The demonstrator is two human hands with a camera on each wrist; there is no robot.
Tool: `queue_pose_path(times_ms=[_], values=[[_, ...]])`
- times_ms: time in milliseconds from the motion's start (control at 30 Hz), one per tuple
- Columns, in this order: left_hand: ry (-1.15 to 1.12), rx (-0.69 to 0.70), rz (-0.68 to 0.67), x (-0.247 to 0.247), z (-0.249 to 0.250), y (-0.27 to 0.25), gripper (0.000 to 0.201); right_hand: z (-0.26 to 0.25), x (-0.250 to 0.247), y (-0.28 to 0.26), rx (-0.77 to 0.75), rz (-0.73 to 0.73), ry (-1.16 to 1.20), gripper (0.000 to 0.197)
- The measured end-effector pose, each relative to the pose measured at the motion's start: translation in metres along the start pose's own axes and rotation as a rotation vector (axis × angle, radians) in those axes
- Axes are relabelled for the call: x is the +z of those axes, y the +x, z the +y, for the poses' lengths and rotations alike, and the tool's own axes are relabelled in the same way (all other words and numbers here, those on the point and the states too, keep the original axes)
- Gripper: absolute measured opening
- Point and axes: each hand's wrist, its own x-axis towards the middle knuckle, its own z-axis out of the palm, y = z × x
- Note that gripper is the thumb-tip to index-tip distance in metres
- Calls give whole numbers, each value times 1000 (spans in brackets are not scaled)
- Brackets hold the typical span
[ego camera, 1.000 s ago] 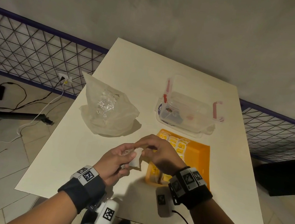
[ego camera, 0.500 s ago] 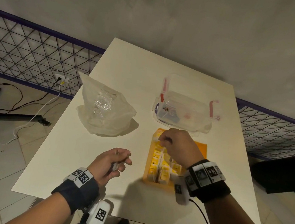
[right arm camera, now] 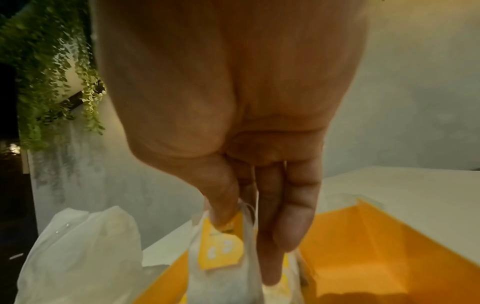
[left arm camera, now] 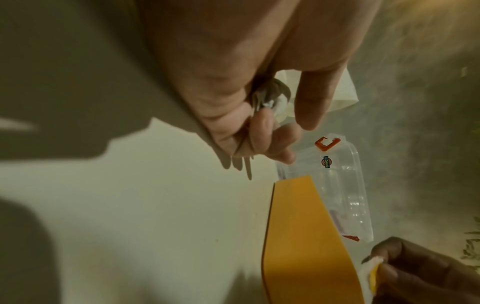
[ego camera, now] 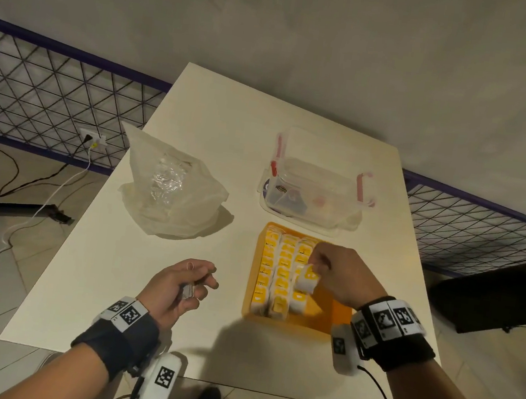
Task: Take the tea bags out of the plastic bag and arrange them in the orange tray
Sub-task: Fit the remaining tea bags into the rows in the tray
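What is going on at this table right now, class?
A person is filling an orange tray with tea bags. The right hand pinches one tea bag over the third row, beside two full rows. The left hand holds a small crumpled wrapper above the table. The plastic bag sits to the left, untouched.

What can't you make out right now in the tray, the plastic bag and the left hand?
- Orange tray: right hand and its tea bag hide part of the third row, head view.
- Plastic bag: cloudy film; remaining tea bags unclear.
- Left hand: fingers hide what it holds.
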Motion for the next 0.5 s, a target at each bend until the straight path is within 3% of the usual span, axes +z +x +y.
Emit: queue_pose_path(times_ms=[300,500], values=[[-2,2,0,2,-2,-3,21,21,33,-14,100,-168,162,16],[-1,0,6,1,-2,-6,21,22,48,-8,197,-89,234,15]])
